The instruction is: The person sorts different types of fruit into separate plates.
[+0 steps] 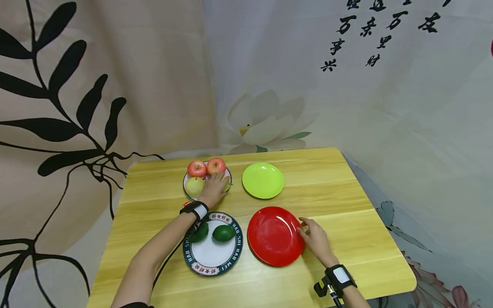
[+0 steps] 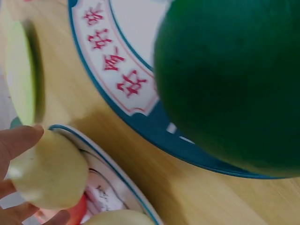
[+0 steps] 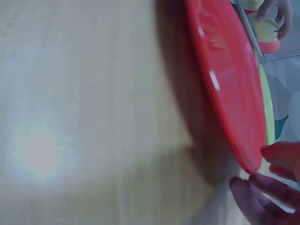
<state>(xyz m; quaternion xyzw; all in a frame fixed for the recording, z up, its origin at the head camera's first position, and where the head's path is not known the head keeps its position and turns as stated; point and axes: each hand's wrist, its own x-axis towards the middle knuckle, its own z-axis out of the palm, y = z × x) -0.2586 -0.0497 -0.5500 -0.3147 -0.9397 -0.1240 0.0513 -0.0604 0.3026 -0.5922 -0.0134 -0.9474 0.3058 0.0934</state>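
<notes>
My left hand (image 1: 213, 191) is over the plate of fruit (image 2: 103, 190) at the back left. Its thumb and fingers lie round a pale yellow pear (image 2: 50, 171), which it mostly covers in the head view. Two red apples (image 1: 197, 169) and another pear (image 1: 194, 187) share that plate. At the right rim of the red plate (image 1: 272, 237), my right hand (image 1: 318, 243) pinches the edge, thumb above and fingers below, as the right wrist view shows.
A blue-rimmed plate (image 1: 213, 270) with two dark green oval fruits (image 1: 223, 233) stands under my left wrist. Behind the red plate is a lime-green plate (image 1: 263, 180). The wooden table (image 1: 331, 192) meets a printed curtain (image 1: 161, 85) at the back.
</notes>
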